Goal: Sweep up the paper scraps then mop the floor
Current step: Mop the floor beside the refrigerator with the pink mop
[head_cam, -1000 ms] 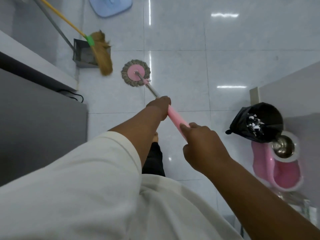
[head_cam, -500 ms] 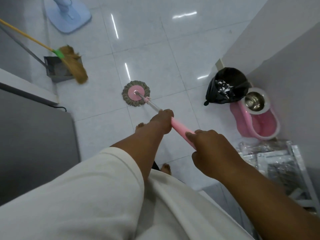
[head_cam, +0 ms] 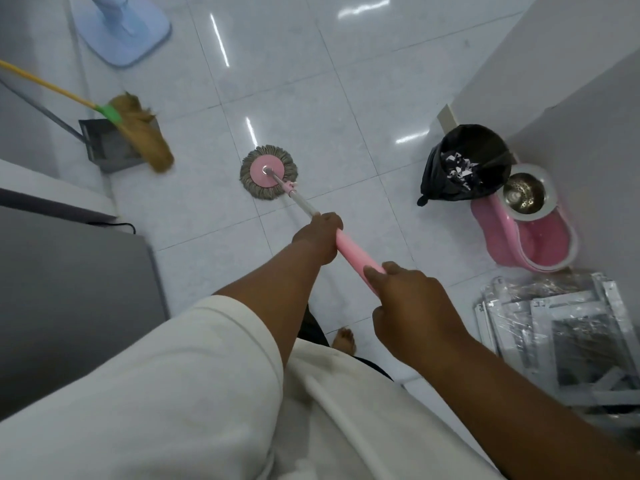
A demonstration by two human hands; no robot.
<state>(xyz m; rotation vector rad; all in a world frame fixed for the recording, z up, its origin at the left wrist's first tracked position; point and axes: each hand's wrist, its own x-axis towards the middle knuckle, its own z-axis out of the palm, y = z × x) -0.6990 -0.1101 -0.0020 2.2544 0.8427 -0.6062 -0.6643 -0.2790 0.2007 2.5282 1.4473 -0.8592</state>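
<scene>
Indoor room, domestic in look, likely a home. Glossy white tiled floor (head_cam: 346,98), plain white wall (head_cam: 554,64) on right. Far left: broom (head_cam: 149,140) over grey dustpan (head_cam: 104,147), pale blue pedestal base (head_cam: 128,32) beyond. Right, by wall: black-lined bin (head_cam: 460,161) beside pink spin-mop bucket (head_cam: 540,237). Near right: stacked plastic-wrapped metal panels (head_cam: 571,323). Bare foot (head_cam: 344,341) on tiles.

The mop (head_cam: 302,201) rests with its head on the floor (head_cam: 346,98), in the middle. Left of it the broom (head_cam: 149,143) lies over the dustpan (head_cam: 104,150). On the right, paper scraps (head_cam: 459,166) lie in the bin bag (head_cam: 446,188), and the bucket (head_cam: 540,244) touches it on the nearer side.
</scene>
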